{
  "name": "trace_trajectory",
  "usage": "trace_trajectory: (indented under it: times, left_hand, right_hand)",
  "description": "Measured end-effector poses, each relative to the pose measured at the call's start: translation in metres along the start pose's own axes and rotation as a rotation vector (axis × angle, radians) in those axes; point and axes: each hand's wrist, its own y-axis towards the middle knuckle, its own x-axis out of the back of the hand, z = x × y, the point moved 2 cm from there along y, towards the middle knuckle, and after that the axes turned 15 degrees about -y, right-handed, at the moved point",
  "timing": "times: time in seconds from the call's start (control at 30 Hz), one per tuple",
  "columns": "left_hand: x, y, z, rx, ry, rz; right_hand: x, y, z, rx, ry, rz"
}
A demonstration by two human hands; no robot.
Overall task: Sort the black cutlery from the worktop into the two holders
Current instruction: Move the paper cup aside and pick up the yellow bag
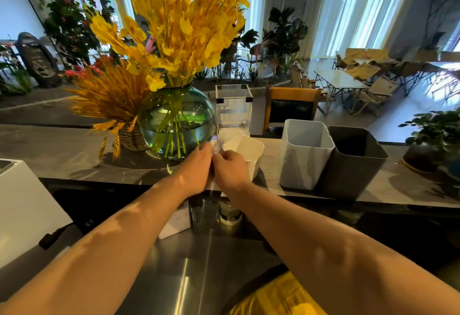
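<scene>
Closest to me is a steel worktop [199,272], with a white box [25,210] at its left edge. The person's two bare forearms reach out over it and meet in the middle. The left hand [196,165] and the right hand [231,169] are knuckle to knuckle, fingers curled in. Both pinch the same bit of clear plastic [214,149] between them; what it wraps is too small to make out. Below the wrists stands a glass tumbler [204,215]. Past the hands runs a grey stone counter [74,158]. A white tub [249,149] sits on it just beyond the right hand. To its right stands the light grey holder [305,153], with the dark grey holder [353,163] pressed against its far side; both are upright, and I cannot see into them. Left of the tub are a round glass vase [174,120] of yellow flowers, a wheat basket [132,138] and a clear acrylic box [234,110]. Further off there is a wooden chair [291,108], then folding tables [341,81] by tall windows.
</scene>
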Motion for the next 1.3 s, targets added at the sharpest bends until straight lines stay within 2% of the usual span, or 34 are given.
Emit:
trace_trajectory:
  times: [0.1,0.17,0.23,0.3,0.53,0.63,0.7,0.8,0.93,1.3]
  left_hand:
    - [0.007,0.008,-0.028,-0.171,-0.140,-0.087]
    - [0.004,0.015,-0.042,-0.218,-0.183,-0.125]
    - [-0.003,0.028,-0.054,-0.203,-0.203,-0.151]
    - [-0.010,0.033,-0.065,-0.231,-0.144,-0.064]
    - [-0.035,0.061,-0.072,-0.159,-0.197,-0.066]
    - [-0.033,0.070,-0.069,-0.158,-0.279,-0.080]
    - [-0.028,0.075,-0.066,-0.150,-0.254,-0.100]
    - [-0.028,0.072,-0.060,-0.128,-0.271,-0.051]
    - [-0.035,0.061,-0.052,-0.120,-0.163,-0.037]
    - [-0.031,0.055,-0.056,-0.113,-0.198,-0.075]
  right_hand:
    - [0.022,-0.005,0.018,0.039,0.109,-0.093]
    - [0.039,-0.004,0.022,0.082,0.161,-0.145]
    - [0.056,0.001,0.021,0.144,0.124,-0.194]
    - [0.071,0.007,0.016,0.180,0.066,-0.253]
    - [0.092,0.032,-0.009,0.171,0.012,-0.339]
    - [0.091,0.038,-0.007,0.176,0.015,-0.348]
    - [0.089,0.046,-0.002,0.176,0.000,-0.349]
    - [0.086,0.053,-0.003,0.146,-0.083,-0.313]
    - [0.080,0.053,-0.019,0.126,-0.219,-0.266]
    - [0.086,0.032,-0.017,0.065,-0.159,-0.179]
